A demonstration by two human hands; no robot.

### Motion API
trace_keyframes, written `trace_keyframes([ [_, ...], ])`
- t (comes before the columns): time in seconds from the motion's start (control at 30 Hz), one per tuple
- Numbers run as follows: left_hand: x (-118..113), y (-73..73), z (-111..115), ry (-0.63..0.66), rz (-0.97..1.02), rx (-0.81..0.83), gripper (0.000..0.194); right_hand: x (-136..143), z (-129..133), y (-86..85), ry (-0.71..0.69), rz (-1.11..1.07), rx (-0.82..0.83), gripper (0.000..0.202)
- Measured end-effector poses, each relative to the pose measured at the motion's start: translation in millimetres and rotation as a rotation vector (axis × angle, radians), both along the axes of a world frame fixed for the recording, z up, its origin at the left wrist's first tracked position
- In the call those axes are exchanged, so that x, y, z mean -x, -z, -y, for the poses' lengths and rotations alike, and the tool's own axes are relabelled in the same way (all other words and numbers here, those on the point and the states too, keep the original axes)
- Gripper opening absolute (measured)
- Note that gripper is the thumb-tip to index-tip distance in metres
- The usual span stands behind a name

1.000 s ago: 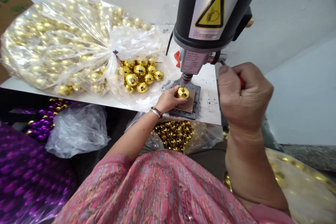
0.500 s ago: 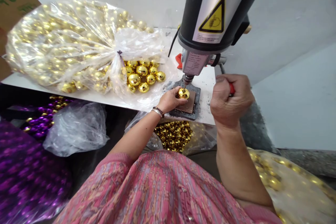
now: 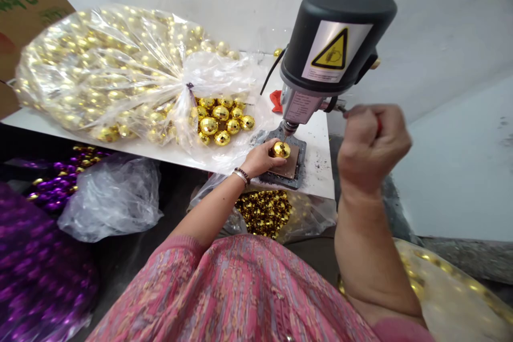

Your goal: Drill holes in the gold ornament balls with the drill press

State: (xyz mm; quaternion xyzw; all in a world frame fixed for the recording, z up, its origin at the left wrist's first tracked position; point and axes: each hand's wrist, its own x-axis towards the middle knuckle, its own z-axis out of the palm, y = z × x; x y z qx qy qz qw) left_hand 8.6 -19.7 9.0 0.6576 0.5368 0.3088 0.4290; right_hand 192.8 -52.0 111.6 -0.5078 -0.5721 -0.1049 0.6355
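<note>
Between thumb and fingers, my left hand point(image 3: 262, 159) grips a shiny gold faceted ball point(image 3: 281, 149) on the brown plate point(image 3: 286, 166) at the base of a drill press point(image 3: 336, 37). Just above the ball is the drill chuck point(image 3: 289, 128); whether the bit touches the ball I cannot tell. My right hand point(image 3: 372, 141) is closed around the press's feed handle point(image 3: 379, 125), whose red grip shows only in part between the fingers. Dark shavings lie around the press base point(image 3: 298, 184).
On the white table point(image 3: 168, 157), a large clear bag point(image 3: 108, 69) of gold balls lies at the left, beside several loose gold balls point(image 3: 220, 113). A red scrap point(image 3: 276, 100) lies behind the press. Below the table edge hangs an open bag of gold pieces point(image 3: 264, 211). Purple bagged balls point(image 3: 36, 262) are lower left.
My right hand has moved outward and slightly up with the feed handle. The left hand still holds the ball under the chuck. The camera view has tilted upward a little.
</note>
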Motion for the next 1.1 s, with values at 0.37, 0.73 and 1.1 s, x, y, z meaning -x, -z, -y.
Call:
trace_keyframes([
  [0.37,30,-3.5,18,0.312,0.126,-0.019,0.069,-9,-21,-28.6,-0.091,-0.078,0.073,0.038],
  [0.73,109,-16.3,-20,-0.738,-0.357,-0.374,0.051,-2,-15,-25.4,-0.042,-0.095,0.035,0.037],
  [1.1,135,-21.1,-24,-0.517,-0.110,0.030,0.065,-1,-8,-20.7,-0.049,-0.104,0.063,0.044],
])
